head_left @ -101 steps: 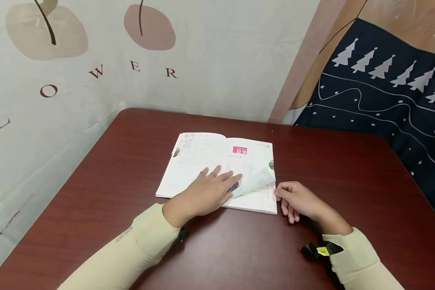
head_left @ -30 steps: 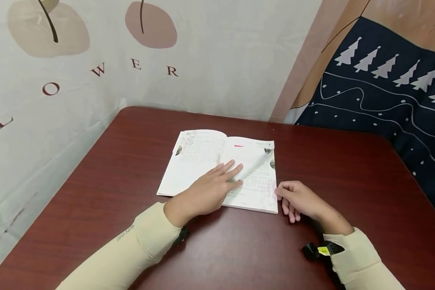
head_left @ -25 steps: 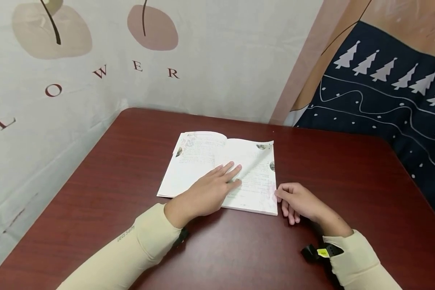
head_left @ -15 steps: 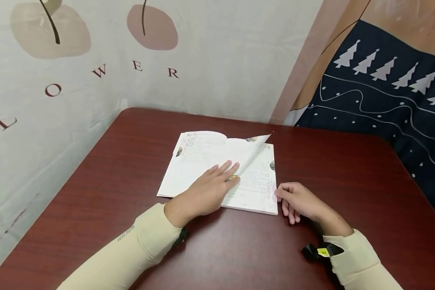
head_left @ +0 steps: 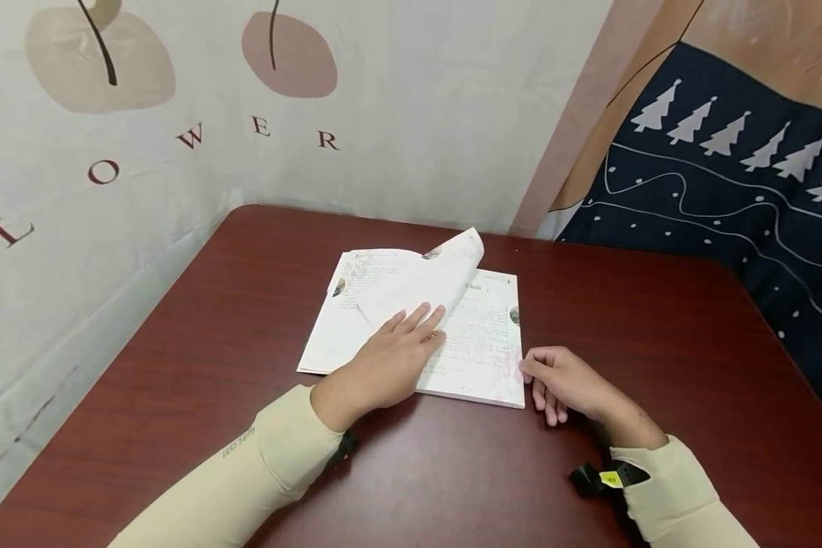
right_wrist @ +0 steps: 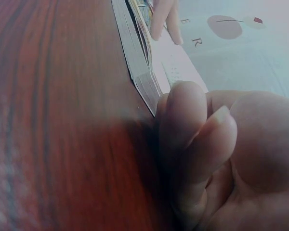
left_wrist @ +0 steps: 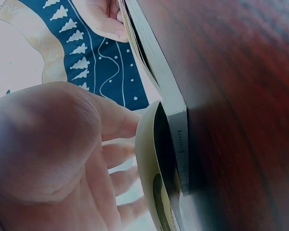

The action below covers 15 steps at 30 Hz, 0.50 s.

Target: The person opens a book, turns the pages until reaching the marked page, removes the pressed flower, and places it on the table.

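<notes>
Book (head_left: 482, 361) lies open on the shiny red-brown table (head_left: 610, 304), right between the two arms. One page (head_left: 421, 285) is lifted and bends over to the left, and its top pokes out past the book's far edge. I think most of this turn is done. The page is not flat yet, so laying it down looks left to do.

The left hand (head_left: 387, 361) has its fingers out long and a bit spread, touching the page without gripping it. The right hand (head_left: 568, 384) is by the book's right edge with bent fingers. I cannot tell if it pinches the paper.

The table has round corners. Behind it hangs a pale cloth (head_left: 418, 129) with letters, and a dark blue cloth (head_left: 699, 198) with white trees.
</notes>
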{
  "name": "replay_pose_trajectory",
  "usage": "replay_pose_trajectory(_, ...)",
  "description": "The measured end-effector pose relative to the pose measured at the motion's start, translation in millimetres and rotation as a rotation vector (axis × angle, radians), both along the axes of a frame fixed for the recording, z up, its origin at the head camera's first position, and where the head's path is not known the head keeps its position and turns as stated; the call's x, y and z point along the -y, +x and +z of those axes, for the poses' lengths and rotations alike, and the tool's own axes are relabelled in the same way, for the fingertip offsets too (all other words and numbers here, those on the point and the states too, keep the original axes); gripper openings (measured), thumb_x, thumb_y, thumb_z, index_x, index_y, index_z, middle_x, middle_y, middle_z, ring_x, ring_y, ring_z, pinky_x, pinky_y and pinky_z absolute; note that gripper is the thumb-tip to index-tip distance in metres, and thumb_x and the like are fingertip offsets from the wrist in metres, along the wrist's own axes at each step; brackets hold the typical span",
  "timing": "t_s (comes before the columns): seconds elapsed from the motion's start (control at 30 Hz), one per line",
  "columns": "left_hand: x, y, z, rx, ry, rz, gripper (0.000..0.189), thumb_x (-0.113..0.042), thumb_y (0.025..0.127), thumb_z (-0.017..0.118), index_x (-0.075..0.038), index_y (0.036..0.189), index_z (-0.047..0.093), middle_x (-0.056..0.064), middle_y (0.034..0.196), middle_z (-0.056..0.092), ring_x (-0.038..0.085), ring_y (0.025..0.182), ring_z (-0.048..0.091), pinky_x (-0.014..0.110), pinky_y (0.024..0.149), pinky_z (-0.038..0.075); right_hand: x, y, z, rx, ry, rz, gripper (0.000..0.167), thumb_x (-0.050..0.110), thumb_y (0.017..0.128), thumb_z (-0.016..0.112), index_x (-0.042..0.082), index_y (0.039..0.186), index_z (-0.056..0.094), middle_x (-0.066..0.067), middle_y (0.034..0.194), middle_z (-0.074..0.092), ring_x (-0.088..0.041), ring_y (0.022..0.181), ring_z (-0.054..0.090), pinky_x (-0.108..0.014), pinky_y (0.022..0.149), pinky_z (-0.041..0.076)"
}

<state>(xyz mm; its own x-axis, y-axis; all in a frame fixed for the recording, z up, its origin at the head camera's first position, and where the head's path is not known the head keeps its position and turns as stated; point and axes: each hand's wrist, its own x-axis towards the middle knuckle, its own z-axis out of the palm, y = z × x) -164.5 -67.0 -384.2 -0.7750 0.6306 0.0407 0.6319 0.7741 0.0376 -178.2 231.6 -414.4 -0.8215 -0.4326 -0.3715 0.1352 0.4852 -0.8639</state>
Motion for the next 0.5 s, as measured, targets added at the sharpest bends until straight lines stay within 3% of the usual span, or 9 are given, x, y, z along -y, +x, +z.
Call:
replay_pose_trajectory(0.2,-0.4,0.7,-0.1,0.007,-0.018,0.042,0.044,-0.007,0.098,0.049,-0.005,0.142,0.055,0.011,0.164,0.029,0.03,0.154,0.025,0.05,0.121,0.029,1.1,0.2,-0.3,-0.017,-0.001,-0.016,0.027,0.018,0.104,0.045,-0.005,0.091,0.052,-0.008,0.058,0.057,-0.015,0.036,0.056,-0.027,0.035,0.044)
replay_pose_trajectory(0.37,-0.7,3.2,-3.3,0.053,-0.029,0.062,0.046,-0.007,0.097,0.05,-0.005,0.144,0.053,0.012,0.165,0.026,0.03,0.154,0.022,0.052,0.121,0.028,0.3,2.9,-4.2,0.01,-0.004,-0.003,0.027,0.017,0.105,0.044,-0.005,0.091,0.052,-0.007,0.058,0.058,-0.016,0.037,0.057,-0.028,0.036,0.045)
replay_pose_trajectory(0.5,-1.1,3.1,-3.8,0.031,-0.035,0.072,0.047,-0.008,0.097,0.051,-0.005,0.144,0.053,0.012,0.165,0.027,0.03,0.154,0.023,0.052,0.121,0.029,0.1,3.0,-3.7,-0.003,-0.004,-0.009,0.028,0.018,0.104,0.045,-0.006,0.091,0.052,-0.008,0.058,0.058,-0.015,0.037,0.056,-0.028,0.035,0.045)
